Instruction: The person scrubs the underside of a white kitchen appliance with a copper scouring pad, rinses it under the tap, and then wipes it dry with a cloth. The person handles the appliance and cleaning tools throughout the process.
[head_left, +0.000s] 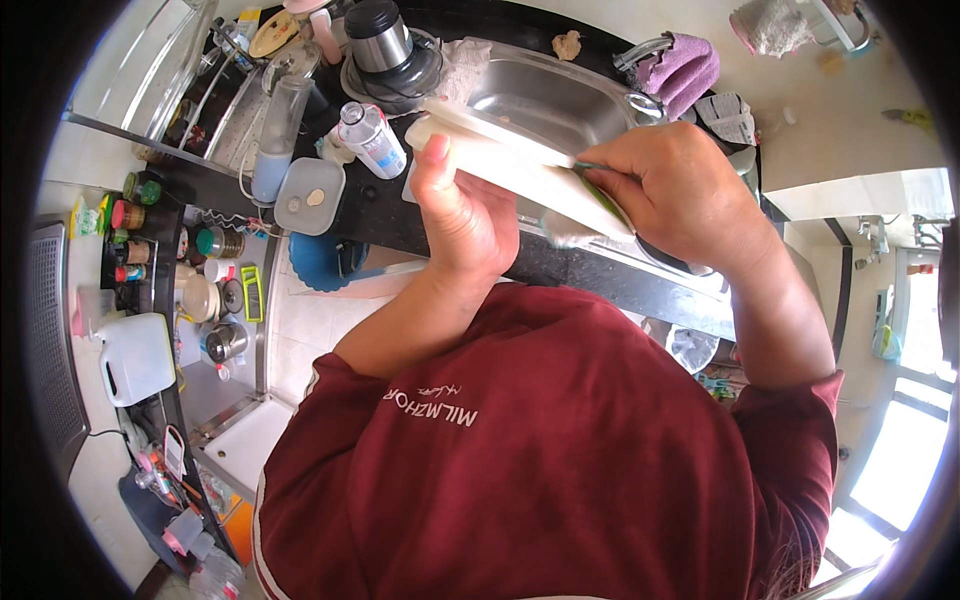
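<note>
My left hand (472, 214) supports a flat white piece (517, 169) from below, with the thumb over its near edge. The piece is tilted above the counter and sink; it looks like a plastic tray or board, but motion blur hides its exact kind. My right hand (675, 195) pinches its right end between thumb and fingers. A strip of green (604, 199) shows at that end, and I cannot tell whether it is a cloth or part of the piece. Below hangs a blurred pale, fuzzy thing (574, 231). Behind the piece lies the stainless steel sink (555, 94).
Left of the sink stand a plastic bottle (372, 141), a grey lidded box (310, 196) and a black-topped steel appliance (381, 41). A purple cloth (679, 73) drapes over the faucet. Below the counter is a blue bin (319, 262). Jars (217, 242) fill the left shelves.
</note>
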